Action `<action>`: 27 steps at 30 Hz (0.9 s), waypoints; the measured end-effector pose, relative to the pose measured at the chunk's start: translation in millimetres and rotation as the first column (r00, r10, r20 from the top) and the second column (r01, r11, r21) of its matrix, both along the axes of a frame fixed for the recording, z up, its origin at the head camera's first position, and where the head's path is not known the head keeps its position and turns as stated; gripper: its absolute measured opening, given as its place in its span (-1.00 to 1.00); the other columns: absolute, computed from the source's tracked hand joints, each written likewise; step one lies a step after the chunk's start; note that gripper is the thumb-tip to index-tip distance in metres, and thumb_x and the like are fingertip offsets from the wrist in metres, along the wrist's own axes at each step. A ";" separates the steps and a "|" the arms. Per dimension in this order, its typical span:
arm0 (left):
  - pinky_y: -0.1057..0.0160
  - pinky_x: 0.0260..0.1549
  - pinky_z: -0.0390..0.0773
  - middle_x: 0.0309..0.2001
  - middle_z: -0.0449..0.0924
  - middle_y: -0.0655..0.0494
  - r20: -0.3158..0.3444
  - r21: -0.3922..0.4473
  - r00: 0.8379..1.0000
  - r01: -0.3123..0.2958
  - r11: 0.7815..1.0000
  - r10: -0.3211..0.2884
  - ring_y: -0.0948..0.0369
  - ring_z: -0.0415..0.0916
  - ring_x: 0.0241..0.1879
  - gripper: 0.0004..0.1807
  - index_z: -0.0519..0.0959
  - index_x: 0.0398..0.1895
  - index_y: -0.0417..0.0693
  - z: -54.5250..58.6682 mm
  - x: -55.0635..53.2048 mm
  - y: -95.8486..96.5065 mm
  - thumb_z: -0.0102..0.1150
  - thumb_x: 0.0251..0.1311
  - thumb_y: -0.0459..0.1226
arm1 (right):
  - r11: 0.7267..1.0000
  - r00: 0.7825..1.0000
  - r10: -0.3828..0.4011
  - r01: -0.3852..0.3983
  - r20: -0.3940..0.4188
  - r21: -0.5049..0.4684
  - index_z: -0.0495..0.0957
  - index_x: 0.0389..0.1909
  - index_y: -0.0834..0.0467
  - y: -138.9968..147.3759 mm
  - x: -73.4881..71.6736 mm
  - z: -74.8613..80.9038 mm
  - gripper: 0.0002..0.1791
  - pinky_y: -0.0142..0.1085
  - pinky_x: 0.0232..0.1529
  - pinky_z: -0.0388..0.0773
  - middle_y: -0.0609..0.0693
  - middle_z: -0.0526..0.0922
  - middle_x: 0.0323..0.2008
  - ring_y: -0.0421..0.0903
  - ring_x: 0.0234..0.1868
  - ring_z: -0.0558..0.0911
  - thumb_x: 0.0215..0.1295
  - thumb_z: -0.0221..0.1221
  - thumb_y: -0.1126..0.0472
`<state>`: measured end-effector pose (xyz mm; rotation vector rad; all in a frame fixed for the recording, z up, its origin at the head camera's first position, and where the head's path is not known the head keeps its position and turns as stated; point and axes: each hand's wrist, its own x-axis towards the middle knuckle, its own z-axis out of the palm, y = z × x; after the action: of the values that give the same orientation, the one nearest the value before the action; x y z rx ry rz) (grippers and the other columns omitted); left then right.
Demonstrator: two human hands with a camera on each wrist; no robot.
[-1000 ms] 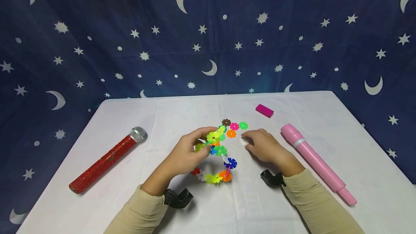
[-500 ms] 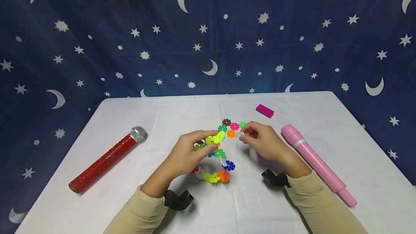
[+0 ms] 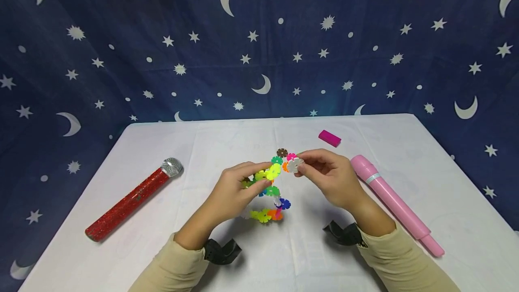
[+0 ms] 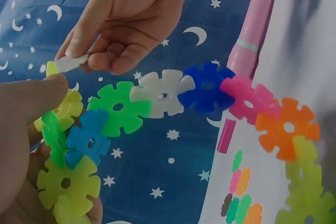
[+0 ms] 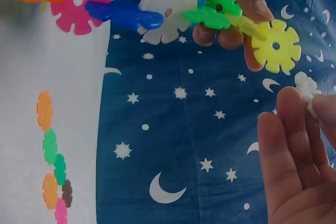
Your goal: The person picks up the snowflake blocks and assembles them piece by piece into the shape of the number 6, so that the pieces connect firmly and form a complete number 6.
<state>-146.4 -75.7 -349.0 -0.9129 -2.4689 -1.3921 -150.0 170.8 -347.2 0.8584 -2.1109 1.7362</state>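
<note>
My left hand grips a chain of interlocking notched plastic discs in yellow, green, blue, white, pink and orange. The chain hangs in a curve below the fingers in the head view. A yellow disc is at the end by my left thumb. Between thumb and fingers, my right hand pinches a loose white disc, held up near that end. In the right wrist view a small gap shows between the white disc and the yellow one. Part of the chain is hidden behind the left hand.
Several loose discs lie on the white table behind the hands, among them a brown disc and a teal disc. A red microphone lies left, a pink wand-like tube right, and a magenta block at the back.
My right hand has lifted the white disc from the table and brought it left, near the chain's end. The left hand stays nearly in place; the chain's lower part has swung slightly.
</note>
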 end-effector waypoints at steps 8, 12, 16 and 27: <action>0.27 -0.34 0.54 -0.13 0.70 0.14 0.006 -0.014 0.999 0.040 0.999 -0.040 0.27 0.51 -0.26 -0.60 0.65 0.15 -0.14 -0.2 2.0 2.7 0.38 0.23 -0.32 | 0.988 0.989 0.110 -0.120 -0.101 -0.099 0.57 -0.08 0.53 -6.8 3.9 0.7 -0.65 -0.33 -0.26 0.67 0.06 0.69 -0.28 -0.17 -0.33 0.74 0.09 0.16 0.76; 0.25 -0.30 0.56 -0.12 0.71 0.12 0.002 -0.008 0.999 0.044 0.999 -0.044 0.27 0.53 -0.23 -0.60 0.66 0.13 -0.15 0.2 2.7 3.3 0.39 0.21 -0.31 | 0.992 0.987 0.098 -0.108 -0.129 -0.072 0.60 -0.08 0.49 -8.7 4.0 0.2 -0.62 -0.36 -0.31 0.66 0.11 0.67 -0.31 -0.17 -0.33 0.73 0.07 0.17 0.76; 0.24 -0.27 0.59 -0.11 0.71 0.09 0.005 0.002 0.999 0.039 0.999 -0.039 0.26 0.57 -0.19 -0.63 0.68 0.08 -0.16 -0.3 2.4 4.4 0.40 0.20 -0.31 | 0.995 0.981 0.086 -0.093 -0.175 -0.034 0.63 -0.09 0.47 -9.9 3.8 -0.3 -0.61 -0.41 -0.36 0.64 0.15 0.66 -0.35 -0.17 -0.34 0.72 0.03 0.20 0.76; 0.18 -0.20 0.63 -0.11 0.71 0.05 0.024 0.022 0.998 0.050 0.999 -0.050 0.23 0.60 -0.16 -0.65 0.69 0.06 -0.20 0.1 4.1 6.0 0.39 0.19 -0.34 | 0.998 0.980 0.063 -0.064 -0.191 -0.001 0.64 -0.10 0.48 -14.3 6.5 -1.7 -0.62 -0.40 -0.38 0.64 0.13 0.66 -0.38 -0.16 -0.36 0.73 0.00 0.26 0.74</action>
<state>-142.2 -69.7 -348.9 -0.9648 -2.4604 -1.4516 -143.5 156.4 -348.9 1.0557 -1.9716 1.6195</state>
